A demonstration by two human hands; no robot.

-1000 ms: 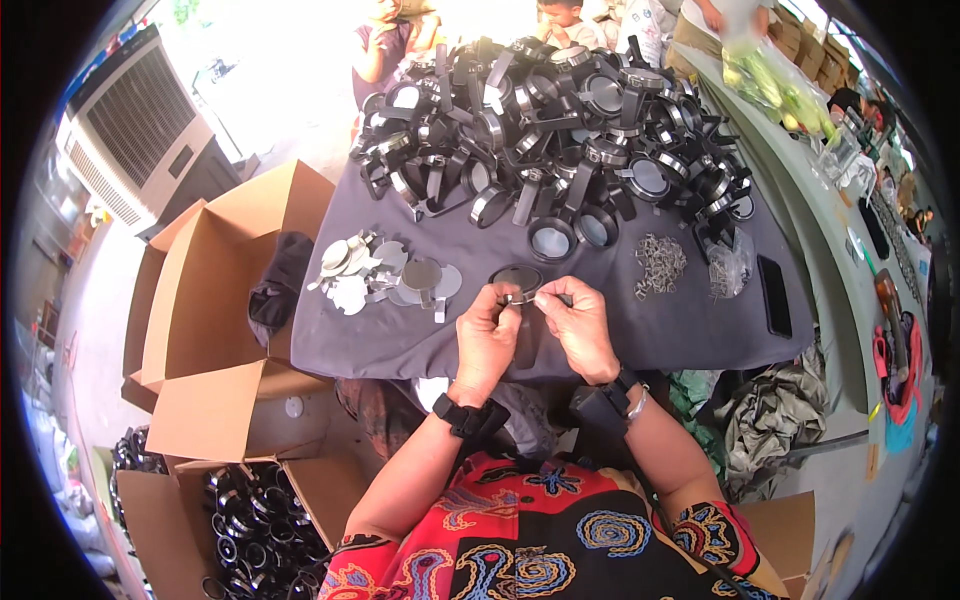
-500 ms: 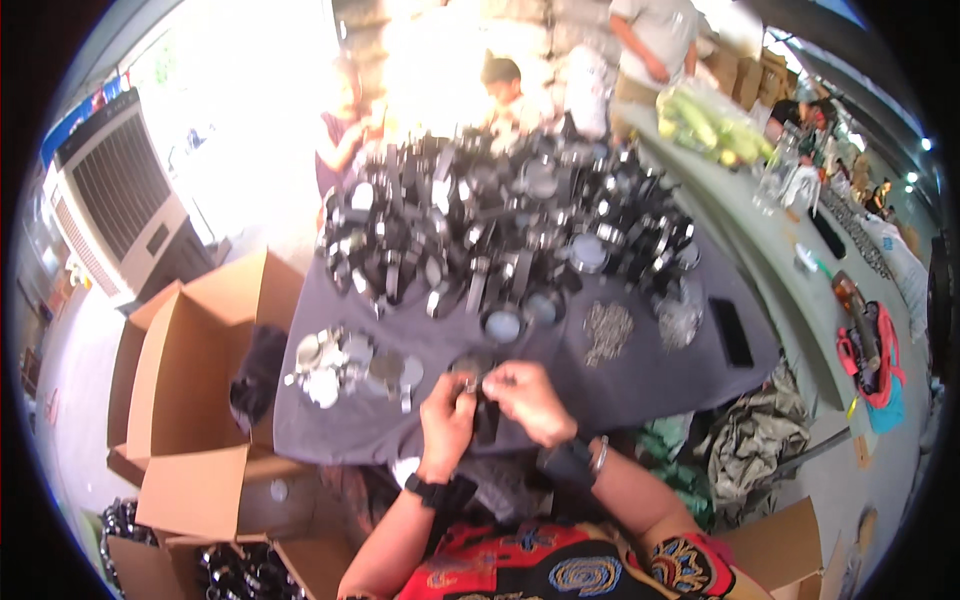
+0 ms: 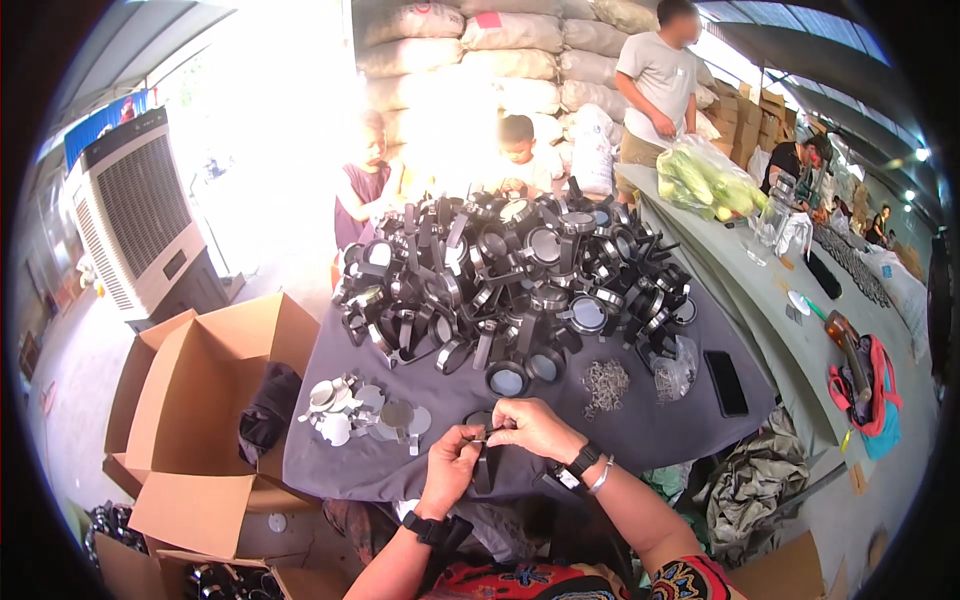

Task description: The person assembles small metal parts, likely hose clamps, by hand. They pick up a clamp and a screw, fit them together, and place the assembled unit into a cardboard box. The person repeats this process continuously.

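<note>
Near the front edge of the grey-covered table, my left hand (image 3: 453, 466) is closed on a black round-headed part with a strap-like handle (image 3: 483, 474). My right hand (image 3: 535, 428) pinches at the same part from the right, its fingertips meeting the left ones. Whatever small piece lies between the fingertips is too small to make out. Left of my hands are loose flat silver discs with tabs (image 3: 397, 416). A heap of small metal pieces (image 3: 605, 387) lies beyond my right hand. Farther back rises a big pile of black round parts with handles (image 3: 540, 290).
A clear bag of small pieces (image 3: 676, 372) and a black phone (image 3: 725, 383) lie at the table's right. Open cardboard boxes (image 3: 205, 400) stand left, below an air cooler (image 3: 143, 215). Two people sit beyond the pile; another person (image 3: 655, 90) stands behind the green side table (image 3: 700, 235).
The view has tilted up, so the table and pile sit lower and more of the background shows. Both hands stay together at the black part, with the right hand's fingers slightly shifted.
</note>
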